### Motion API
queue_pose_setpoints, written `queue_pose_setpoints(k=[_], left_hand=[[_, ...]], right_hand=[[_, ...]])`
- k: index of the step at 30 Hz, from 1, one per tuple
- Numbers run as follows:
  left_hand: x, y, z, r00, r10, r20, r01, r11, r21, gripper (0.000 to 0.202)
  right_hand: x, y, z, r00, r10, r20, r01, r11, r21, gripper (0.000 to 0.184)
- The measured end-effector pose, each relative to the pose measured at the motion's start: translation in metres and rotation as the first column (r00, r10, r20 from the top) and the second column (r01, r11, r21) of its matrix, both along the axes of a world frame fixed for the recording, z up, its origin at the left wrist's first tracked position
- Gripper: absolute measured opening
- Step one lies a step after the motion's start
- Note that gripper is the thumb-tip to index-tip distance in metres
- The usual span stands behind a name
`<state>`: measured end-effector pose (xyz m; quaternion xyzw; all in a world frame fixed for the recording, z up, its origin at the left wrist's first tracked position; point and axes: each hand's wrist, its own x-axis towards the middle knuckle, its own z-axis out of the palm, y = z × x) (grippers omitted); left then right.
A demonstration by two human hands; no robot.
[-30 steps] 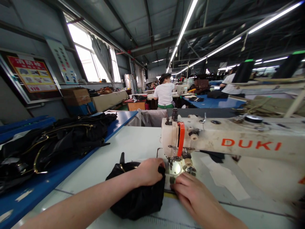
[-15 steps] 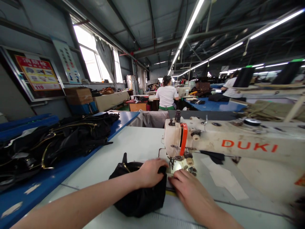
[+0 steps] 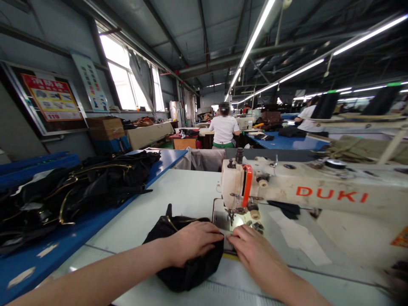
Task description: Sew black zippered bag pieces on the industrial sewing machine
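A black fabric bag with a gold zipper lies bunched on the pale table, left of the sewing machine's needle. My left hand grips it from above, fingers reaching to its right edge. My right hand rests at the front of the metal needle plate, fingers drawn together beside the bag's edge. Whatever is under those fingertips is hidden. The white sewing machine stands just beyond both hands, its needle and presser foot lit by a small lamp; the bag lies apart from the needle.
Several black pieces with gold zippers are heaped on the blue table at left. Pale paper scraps lie under the machine arm. Black thread cones stand at right. A person in a white top sits further ahead.
My left hand has drawn back slightly toward me, its fingers now lower and flatter over the bag's edge. My right hand stays almost in place.
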<state>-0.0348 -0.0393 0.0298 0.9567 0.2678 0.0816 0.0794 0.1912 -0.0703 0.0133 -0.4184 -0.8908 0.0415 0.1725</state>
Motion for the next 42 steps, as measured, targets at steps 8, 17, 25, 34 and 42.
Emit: queue_pose_setpoints(k=[8, 17, 25, 34, 42], left_hand=[[0.0, -0.013, -0.005, 0.996, 0.075, 0.038, -0.074, 0.997, -0.012, 0.035], [0.004, -0.004, -0.011, 0.998, 0.036, 0.041, -0.041, 0.993, 0.108, 0.031], [0.003, -0.003, -0.012, 0.997, 0.039, 0.07, -0.044, 0.996, 0.076, 0.033], [0.003, -0.006, -0.009, 0.992, 0.043, 0.118, -0.05, 0.997, 0.058, 0.031], [0.005, -0.008, -0.003, 0.992, 0.071, 0.108, -0.077, 0.995, 0.059, 0.033]], right_hand=[[0.0, -0.001, 0.004, 0.999, 0.019, -0.033, -0.019, 1.0, 0.004, 0.024], [0.004, 0.004, 0.001, 0.999, 0.009, -0.039, -0.01, 1.0, -0.023, 0.023], [0.01, 0.004, 0.0, 0.996, -0.007, -0.093, 0.004, 1.0, -0.031, 0.025], [0.006, -0.014, 0.007, 0.992, 0.098, -0.074, -0.106, 0.989, -0.102, 0.026], [0.004, -0.012, 0.006, 0.998, 0.03, -0.048, -0.033, 0.997, -0.064, 0.024]])
